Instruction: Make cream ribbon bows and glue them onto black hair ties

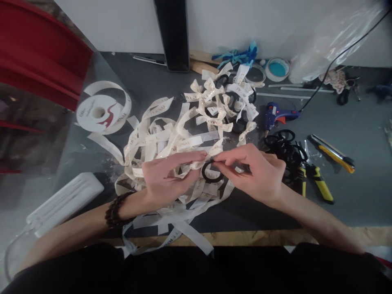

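Two near-touching pinches: your left hand (170, 173) grips cream printed-fabric ribbon (197, 165), your right hand (257, 173) a round black ring (212, 181), both likely light, pliable, best held edgewise.

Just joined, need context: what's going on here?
A person's left hand pinches a cream printed ribbon piece while the right hand holds a round black band against it. Loose cream ribbon lengths lie beneath; a cluster of tied cream bows sits just beyond. A blue plastic glue gun rests to the right, beside a heap of black bands.
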{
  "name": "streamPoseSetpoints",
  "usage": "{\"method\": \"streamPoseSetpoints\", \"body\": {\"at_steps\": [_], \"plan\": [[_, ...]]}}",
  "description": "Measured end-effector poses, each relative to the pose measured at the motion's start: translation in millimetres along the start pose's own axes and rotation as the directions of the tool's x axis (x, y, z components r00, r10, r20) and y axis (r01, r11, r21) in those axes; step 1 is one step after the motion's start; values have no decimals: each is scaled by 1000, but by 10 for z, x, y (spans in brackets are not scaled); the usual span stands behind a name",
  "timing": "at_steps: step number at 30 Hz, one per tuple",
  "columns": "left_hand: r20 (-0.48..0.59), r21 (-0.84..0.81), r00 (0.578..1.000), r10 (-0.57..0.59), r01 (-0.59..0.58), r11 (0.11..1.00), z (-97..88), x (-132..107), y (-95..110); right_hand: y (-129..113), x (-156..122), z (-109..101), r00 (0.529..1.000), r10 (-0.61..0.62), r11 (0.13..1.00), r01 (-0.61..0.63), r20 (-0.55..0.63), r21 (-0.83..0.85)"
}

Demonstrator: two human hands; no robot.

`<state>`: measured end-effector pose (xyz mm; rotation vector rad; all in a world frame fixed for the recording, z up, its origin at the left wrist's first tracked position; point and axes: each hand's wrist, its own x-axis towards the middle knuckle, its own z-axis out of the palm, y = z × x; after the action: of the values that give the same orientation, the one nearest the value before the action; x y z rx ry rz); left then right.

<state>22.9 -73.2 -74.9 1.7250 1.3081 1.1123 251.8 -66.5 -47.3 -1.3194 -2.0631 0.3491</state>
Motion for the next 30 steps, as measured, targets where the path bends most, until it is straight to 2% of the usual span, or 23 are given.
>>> {"method": "streamPoseSetpoints", "body": {"at_steps": [4, 9, 12, 14, 18, 20, 25, 30], "plan": [[-17, 90, 999, 41, -39, 995, -21, -5, 41, -20, -4, -17, 1000, 15, 1000, -15, -3, 18], [7, 121, 997, 79, -80, 989, -26, 29, 102, -34, 2, -47, 999, 33, 999, -33, 3, 18], [-15, 138, 985, 174, -171, 976, -15, 52, 100, -28, 19, -48, 1000, -17, 1000, 18, -25, 17], [-16, 167, 961, 276, -270, 948, -7, 73, 85, -14, 38, -36, 997, -71, 997, 71, -40, 13], [-11, 185, 887, 462, -452, 873, -4, 124, 50, 12, 75, 13, 967, -191, 979, 200, -167, 37], [-8, 177, 872, 489, -480, 859, -9, 140, 42, 16, 84, 37, 956, -221, 971, 234, -193, 51], [-18, 162, 866, 499, -490, 856, 7, 143, 19, 19, 65, 79, 955, -217, 970, 234, -202, 62], [-56, 148, 800, 597, -585, 798, 83, 145, -13, 20, 45, 94, 948, -216, 971, 233, -232, 49]]}}
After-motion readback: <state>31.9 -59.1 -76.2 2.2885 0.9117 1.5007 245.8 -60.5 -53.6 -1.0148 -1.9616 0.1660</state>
